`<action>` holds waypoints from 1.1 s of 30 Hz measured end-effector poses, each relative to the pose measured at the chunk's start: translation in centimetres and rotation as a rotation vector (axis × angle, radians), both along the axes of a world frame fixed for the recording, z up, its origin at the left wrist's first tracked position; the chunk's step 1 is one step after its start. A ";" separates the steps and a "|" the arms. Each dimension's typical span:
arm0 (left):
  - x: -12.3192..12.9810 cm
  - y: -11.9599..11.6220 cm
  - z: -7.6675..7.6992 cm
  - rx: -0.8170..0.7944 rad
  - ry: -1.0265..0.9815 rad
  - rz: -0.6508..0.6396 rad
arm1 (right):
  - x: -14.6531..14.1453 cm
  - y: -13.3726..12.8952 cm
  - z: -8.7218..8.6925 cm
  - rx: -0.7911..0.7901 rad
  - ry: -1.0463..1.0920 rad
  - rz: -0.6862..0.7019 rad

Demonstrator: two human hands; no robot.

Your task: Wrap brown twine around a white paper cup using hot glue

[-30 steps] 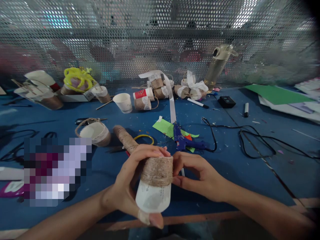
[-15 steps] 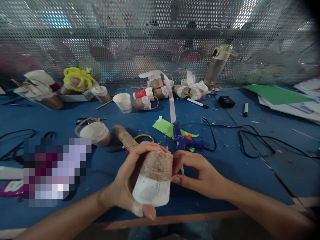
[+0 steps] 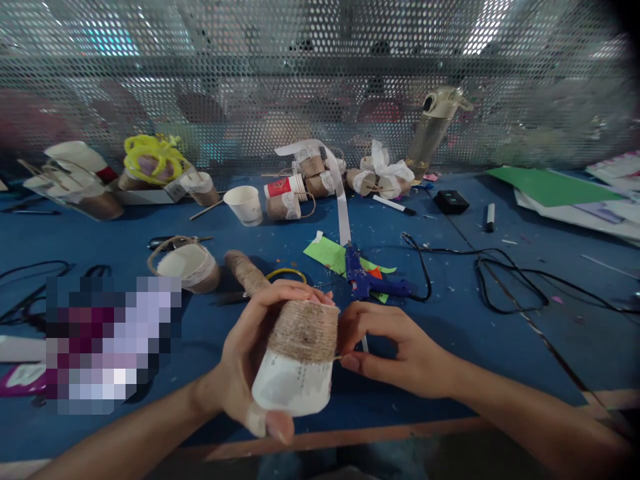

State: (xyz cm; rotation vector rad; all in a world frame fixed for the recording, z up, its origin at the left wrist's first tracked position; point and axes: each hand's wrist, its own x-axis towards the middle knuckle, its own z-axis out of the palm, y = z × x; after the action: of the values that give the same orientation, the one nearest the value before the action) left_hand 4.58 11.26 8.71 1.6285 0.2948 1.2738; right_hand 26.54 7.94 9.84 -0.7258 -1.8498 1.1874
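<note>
A white paper cup point(image 3: 295, 381), its upper half wrapped in brown twine point(image 3: 306, 330), is tilted in my left hand point(image 3: 239, 363). The fingers reach round its far side and the thumb, with a bandage, lies near its lower end. My right hand point(image 3: 395, 347) is at the cup's right side, thumb and forefinger pinched on a short strand of twine that runs from the wrapping. Behind my left hand lies a roll of twine point(image 3: 246, 272), beside dark scissors point(image 3: 230, 299) partly hidden. A blue glue gun point(image 3: 360, 275) rests beyond my right hand on green paper point(image 3: 325, 253).
At the left stands a lace-trimmed cup with a handle point(image 3: 193, 267). More cups point(image 3: 245, 205) line the back, below a perforated metal screen point(image 3: 300, 73). A bottle point(image 3: 433, 130) leans there. Black cable point(image 3: 480, 273) crosses the right side. Papers point(image 3: 555, 187) lie at the far right.
My left hand has moved slightly left with the cup, which tilts a little more. A short strand of twine now shows between the cup and my right fingertips.
</note>
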 end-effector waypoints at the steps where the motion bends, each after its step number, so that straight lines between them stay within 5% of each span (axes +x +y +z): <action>1: -0.1 0.0 0.0 -0.004 0.003 0.002 | 0.0 0.0 0.0 0.017 -0.006 -0.006; 6: -0.5 0.1 -0.2 -0.057 0.039 0.024 | 1.2 1.1 -0.4 0.295 -0.158 -0.237; 9: -0.7 0.2 -0.2 -0.062 0.061 0.011 | 2.8 2.4 -0.9 0.535 -0.510 -0.481; 13: -1.0 0.8 0.4 -0.018 0.143 0.017 | 4.4 3.5 -1.8 0.485 -0.933 -0.552; 17: -1.6 1.4 0.9 0.092 0.300 0.088 | 4.4 3.5 -2.7 0.483 -0.973 -0.472; 20: -1.8 1.5 0.5 0.024 0.281 0.050 | 4.3 3.4 -3.1 0.481 -0.974 -0.465; 24: -1.7 1.3 -0.2 -0.105 0.185 -0.012 | 4.4 3.3 -3.4 0.464 -0.938 -0.540; 33: -1.4 1.6 1.0 0.078 0.279 0.104 | 4.9 3.0 -2.3 0.548 -0.761 -0.693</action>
State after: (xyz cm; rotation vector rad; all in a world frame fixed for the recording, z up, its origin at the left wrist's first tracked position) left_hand 3.19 12.90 9.69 1.8814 0.5125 1.1450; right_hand 31.42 10.94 7.50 -1.4431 -2.0780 -0.0844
